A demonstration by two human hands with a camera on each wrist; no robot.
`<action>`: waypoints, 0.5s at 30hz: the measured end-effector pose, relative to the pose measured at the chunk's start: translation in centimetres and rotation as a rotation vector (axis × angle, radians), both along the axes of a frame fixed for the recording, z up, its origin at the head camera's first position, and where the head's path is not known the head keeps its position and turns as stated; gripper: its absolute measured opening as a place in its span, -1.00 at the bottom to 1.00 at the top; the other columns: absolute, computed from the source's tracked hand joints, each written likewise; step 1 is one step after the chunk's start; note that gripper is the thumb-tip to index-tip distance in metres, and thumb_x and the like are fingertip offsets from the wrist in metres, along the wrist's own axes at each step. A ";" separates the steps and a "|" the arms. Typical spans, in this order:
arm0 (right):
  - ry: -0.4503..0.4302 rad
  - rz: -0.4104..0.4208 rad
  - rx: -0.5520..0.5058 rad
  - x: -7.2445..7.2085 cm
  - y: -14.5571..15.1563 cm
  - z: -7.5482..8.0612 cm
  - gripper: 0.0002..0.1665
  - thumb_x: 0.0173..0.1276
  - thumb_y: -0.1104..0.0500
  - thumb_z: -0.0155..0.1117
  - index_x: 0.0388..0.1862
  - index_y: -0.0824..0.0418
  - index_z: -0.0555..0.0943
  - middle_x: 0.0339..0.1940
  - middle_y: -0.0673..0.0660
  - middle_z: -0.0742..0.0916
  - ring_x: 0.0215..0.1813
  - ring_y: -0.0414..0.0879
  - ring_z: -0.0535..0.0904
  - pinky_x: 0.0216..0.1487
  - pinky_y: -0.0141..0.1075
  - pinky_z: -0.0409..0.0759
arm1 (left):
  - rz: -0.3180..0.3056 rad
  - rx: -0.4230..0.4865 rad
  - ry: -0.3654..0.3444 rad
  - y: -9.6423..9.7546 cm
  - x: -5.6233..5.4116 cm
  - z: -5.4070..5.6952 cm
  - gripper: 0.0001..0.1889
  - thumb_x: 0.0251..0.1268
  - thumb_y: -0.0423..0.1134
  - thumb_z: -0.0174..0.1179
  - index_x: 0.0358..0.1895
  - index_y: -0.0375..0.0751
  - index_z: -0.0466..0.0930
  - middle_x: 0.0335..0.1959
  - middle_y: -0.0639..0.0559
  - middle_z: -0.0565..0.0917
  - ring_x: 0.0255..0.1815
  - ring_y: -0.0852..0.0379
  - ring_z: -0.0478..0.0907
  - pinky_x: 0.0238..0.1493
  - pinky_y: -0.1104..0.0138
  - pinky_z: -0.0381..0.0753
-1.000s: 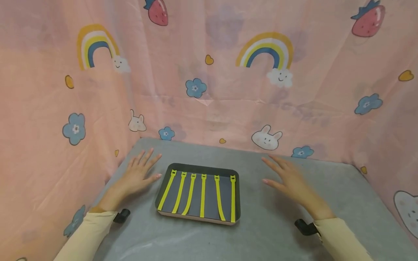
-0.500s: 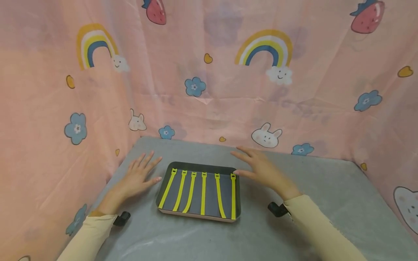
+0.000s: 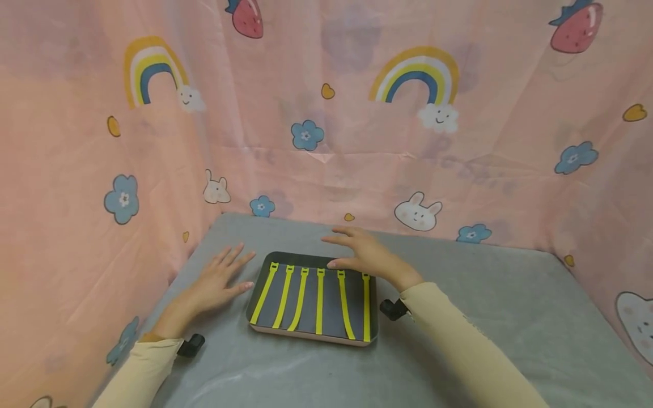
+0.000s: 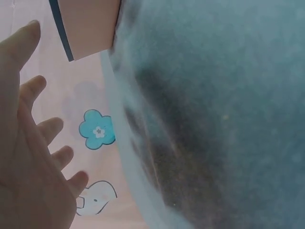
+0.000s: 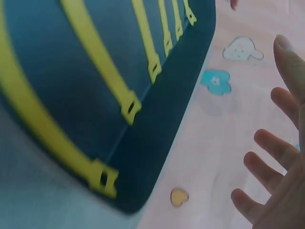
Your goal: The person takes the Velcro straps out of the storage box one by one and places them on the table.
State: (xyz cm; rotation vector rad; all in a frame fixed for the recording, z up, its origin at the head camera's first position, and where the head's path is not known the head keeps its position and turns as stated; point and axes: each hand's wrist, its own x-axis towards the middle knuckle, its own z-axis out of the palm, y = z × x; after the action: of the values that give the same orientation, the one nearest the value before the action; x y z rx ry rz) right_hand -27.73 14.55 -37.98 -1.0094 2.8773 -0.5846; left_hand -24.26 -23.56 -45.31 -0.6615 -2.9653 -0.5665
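Observation:
A shallow dark tray (image 3: 334,309) with a pale outer side lies on the grey table. Several yellow hook-and-loop cable ties (image 3: 319,306) are laid side by side in it, their slotted heads toward the far rim. My left hand (image 3: 216,283) is spread just left of the tray, holding nothing. Over the tray's far right part hovers my right hand (image 3: 369,255), fingers extended and empty, hiding part of the back rim. From the right wrist, the tie heads (image 5: 129,107) and dark rim (image 5: 167,119) show beside the fingers; the left wrist view catches a tray corner (image 4: 88,28).
A pink printed curtain (image 3: 347,181) encloses the grey table (image 3: 484,300) at the back and both sides. Black wrist-worn devices (image 3: 394,309) stick out from both cream sleeves (image 3: 454,334). Bare grey tabletop extends right of the tray and in front of it.
My right hand has swept left from the table's right side to above the tray's far right part. The left hand stays nearly in place; tray and cable ties lie as before.

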 end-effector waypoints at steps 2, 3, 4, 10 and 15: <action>-0.022 0.015 0.003 -0.2 -0.9 -0.1 -0.23 0.35 -0.27 0.24 0.50 -0.19 0.33 0.59 0.10 0.30 0.60 0.19 0.17 0.48 0.22 0.26 | -0.005 0.020 -0.029 -0.1 0.0 -0.1 -0.23 0.40 0.22 0.10 0.59 0.22 0.04 0.64 -0.16 -0.02 0.62 -0.39 -0.12 0.47 -0.38 -0.04; -0.031 0.023 0.006 -0.3 -1.4 -0.2 -0.24 0.36 -0.27 0.24 0.50 -0.19 0.34 0.59 0.11 0.30 0.59 0.18 0.18 0.47 0.21 0.28 | -0.007 0.033 -0.042 -0.1 0.1 -0.1 -0.23 0.39 0.21 0.10 0.59 0.23 0.03 0.64 -0.15 -0.01 0.62 -0.39 -0.11 0.46 -0.38 -0.03; -0.039 0.034 0.006 -0.4 -1.9 -0.2 -0.25 0.36 -0.25 0.25 0.49 -0.18 0.35 0.58 0.12 0.31 0.59 0.19 0.20 0.46 0.19 0.30 | -0.010 0.045 -0.052 -0.2 0.1 -0.2 -0.24 0.39 0.20 0.11 0.59 0.23 0.04 0.64 -0.14 0.00 0.61 -0.38 -0.10 0.46 -0.38 -0.01; -0.099 0.078 0.008 -0.6 -4.6 -0.2 -0.25 0.35 -0.20 0.29 0.48 -0.12 0.38 0.57 0.15 0.33 0.58 0.17 0.21 0.46 0.13 0.34 | -0.041 0.094 -0.075 0.2 0.5 0.0 -0.25 0.40 0.17 0.13 0.58 0.17 0.09 0.63 -0.17 0.03 0.61 -0.41 -0.10 0.42 -0.40 0.03; -0.111 0.089 0.027 -0.8 -6.6 -0.4 -0.28 0.34 -0.18 0.31 0.46 -0.11 0.41 0.56 0.15 0.35 0.58 0.17 0.22 0.48 0.14 0.31 | -0.035 0.108 -0.084 0.5 0.7 -0.2 -0.28 0.41 0.16 0.12 0.57 0.19 0.11 0.63 -0.15 0.04 0.61 -0.39 -0.09 0.42 -0.40 0.05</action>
State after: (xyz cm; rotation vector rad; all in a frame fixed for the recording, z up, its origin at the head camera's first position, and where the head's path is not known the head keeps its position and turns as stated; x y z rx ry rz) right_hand -28.56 7.91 -38.40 -1.0593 2.7218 -0.5746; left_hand -23.56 -23.10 -45.48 -0.6973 -2.9791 -0.7691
